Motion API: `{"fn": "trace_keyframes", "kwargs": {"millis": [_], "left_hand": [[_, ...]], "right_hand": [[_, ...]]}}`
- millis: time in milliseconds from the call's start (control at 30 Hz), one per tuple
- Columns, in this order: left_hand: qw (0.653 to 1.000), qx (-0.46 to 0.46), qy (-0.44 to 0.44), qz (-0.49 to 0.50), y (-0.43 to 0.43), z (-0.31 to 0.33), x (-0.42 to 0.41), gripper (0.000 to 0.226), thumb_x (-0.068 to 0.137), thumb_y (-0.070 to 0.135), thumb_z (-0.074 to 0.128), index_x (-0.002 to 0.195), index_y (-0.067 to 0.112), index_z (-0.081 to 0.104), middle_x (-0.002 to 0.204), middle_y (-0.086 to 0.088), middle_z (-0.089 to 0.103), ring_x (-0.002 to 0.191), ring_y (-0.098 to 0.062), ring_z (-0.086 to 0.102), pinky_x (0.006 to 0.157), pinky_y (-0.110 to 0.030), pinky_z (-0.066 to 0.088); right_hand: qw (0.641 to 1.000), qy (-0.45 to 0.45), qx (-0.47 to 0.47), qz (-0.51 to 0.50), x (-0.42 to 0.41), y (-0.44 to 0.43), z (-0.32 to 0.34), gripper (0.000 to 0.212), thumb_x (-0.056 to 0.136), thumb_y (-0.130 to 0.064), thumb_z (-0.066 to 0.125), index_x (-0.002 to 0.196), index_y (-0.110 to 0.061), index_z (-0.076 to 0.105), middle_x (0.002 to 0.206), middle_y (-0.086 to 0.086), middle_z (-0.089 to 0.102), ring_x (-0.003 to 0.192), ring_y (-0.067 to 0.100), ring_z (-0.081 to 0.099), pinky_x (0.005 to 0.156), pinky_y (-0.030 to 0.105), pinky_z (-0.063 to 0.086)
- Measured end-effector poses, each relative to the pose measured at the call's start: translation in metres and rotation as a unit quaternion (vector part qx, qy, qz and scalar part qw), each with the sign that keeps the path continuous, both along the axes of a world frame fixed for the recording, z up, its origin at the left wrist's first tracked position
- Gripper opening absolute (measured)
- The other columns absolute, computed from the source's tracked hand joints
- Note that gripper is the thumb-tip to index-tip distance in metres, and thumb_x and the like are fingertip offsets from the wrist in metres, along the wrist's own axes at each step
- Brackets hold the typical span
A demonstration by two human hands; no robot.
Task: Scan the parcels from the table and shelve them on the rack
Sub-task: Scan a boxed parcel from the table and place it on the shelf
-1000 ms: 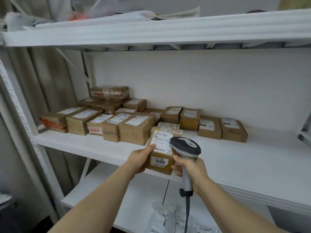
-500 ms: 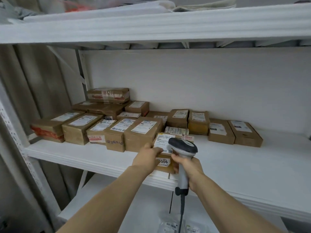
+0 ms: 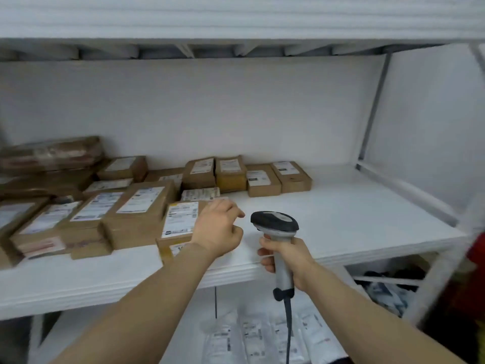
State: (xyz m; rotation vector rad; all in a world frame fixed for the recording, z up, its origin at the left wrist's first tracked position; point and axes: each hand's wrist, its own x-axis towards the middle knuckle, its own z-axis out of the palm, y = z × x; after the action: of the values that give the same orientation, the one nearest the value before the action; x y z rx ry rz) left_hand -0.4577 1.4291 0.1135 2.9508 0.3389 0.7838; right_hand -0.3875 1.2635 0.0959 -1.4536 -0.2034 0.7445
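Note:
A small brown cardboard parcel (image 3: pixel 178 222) with a white label lies on the white rack shelf (image 3: pixel 341 219), next to other boxes. My left hand (image 3: pixel 219 228) hovers over the parcel's right end with loosely curled fingers and holds nothing; whether it still touches the box is unclear. My right hand (image 3: pixel 287 254) grips the handle of a grey handheld barcode scanner (image 3: pixel 275 223), just in front of the shelf edge, its cable hanging down.
Several brown labelled parcels (image 3: pixel 136 203) fill the shelf's left and back (image 3: pixel 262 177). The shelf's right half is bare. White plastic mailer bags (image 3: pixel 262 337) lie on the lower shelf. A rack upright (image 3: pixel 372 106) and side rail stand at right, with another shelf overhead.
The parcel went from being held at the shelf edge to lying on the shelf. My left hand let go of it and drew right. The view swung right.

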Motion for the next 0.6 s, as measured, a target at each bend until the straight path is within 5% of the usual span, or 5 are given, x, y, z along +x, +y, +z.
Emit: {"fn": "trace_keyframes", "kwargs": {"millis": [300,600], "left_hand": [[0.977,-0.05,-0.02,-0.204,-0.251,-0.001,0.126,0.033,0.081,0.016,0.057,0.113,0.019,0.068,0.12,0.004,0.06,0.118,-0.017,0.047,0.091,-0.024,0.037],[0.907,-0.067,0.052,-0.413,-0.567,-0.029,0.199,0.032,0.076,0.012,0.062,0.106,0.011,0.071,0.117,-0.005,0.062,0.115,-0.026,0.051,0.096,-0.032,0.042]], "right_hand": [[0.979,-0.069,-0.078,-0.174,0.05,-0.273,0.002,0.008,0.081,-0.004,0.072,0.079,-0.002,0.064,0.058,0.012,0.062,0.039,0.017,0.05,0.043,0.025,0.041],[0.875,-0.089,-0.301,-0.367,0.051,-0.622,-0.003,0.02,0.08,-0.006,0.073,0.065,-0.006,0.06,0.056,0.007,0.06,0.037,0.014,0.047,0.04,0.023,0.04]]}}
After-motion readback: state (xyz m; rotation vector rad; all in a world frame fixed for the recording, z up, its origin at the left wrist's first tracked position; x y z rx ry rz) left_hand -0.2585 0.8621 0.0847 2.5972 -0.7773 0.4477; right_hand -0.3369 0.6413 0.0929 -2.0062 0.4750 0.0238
